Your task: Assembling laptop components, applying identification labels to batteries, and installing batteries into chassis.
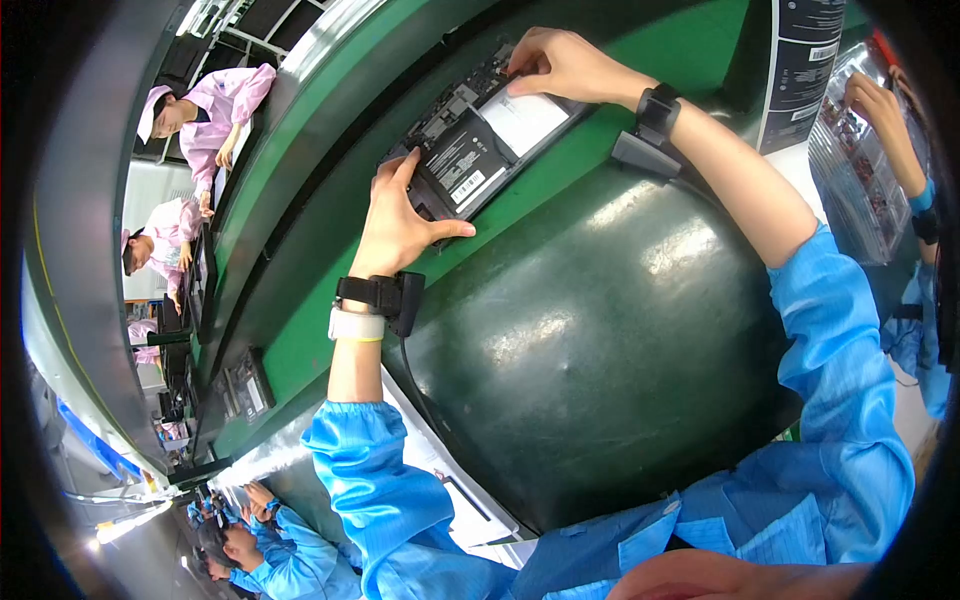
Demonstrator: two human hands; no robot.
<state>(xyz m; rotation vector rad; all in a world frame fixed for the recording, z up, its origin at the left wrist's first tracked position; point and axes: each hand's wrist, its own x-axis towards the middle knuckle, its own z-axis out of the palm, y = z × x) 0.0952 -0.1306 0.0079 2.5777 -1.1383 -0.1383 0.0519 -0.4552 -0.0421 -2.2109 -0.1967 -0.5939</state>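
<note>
An opened laptop base (pixel 436 128) lies slanted on the green conveyor belt (pixel 315 300), its inside facing up. A black battery (pixel 462 160) with a printed label fills its near left part, and a white panel (pixel 530 120) is beside it to the right. My left hand (pixel 392 215) holds the laptop base by its left end, thumb along the near edge and fingers over the far side. At the far right end, my right hand (pixel 572 68) bends over the base with its fingers curled and drawn together. Whatever is between those fingertips is hidden.
A dark green work surface (pixel 600 330) lies nearer to me. Another opened laptop base (pixel 245 388) rests farther left on the belt. Clear trays with small parts (pixel 865 170) stand at right, beside a co-worker's hand (pixel 875 105). Other people work across the belt and at lower left.
</note>
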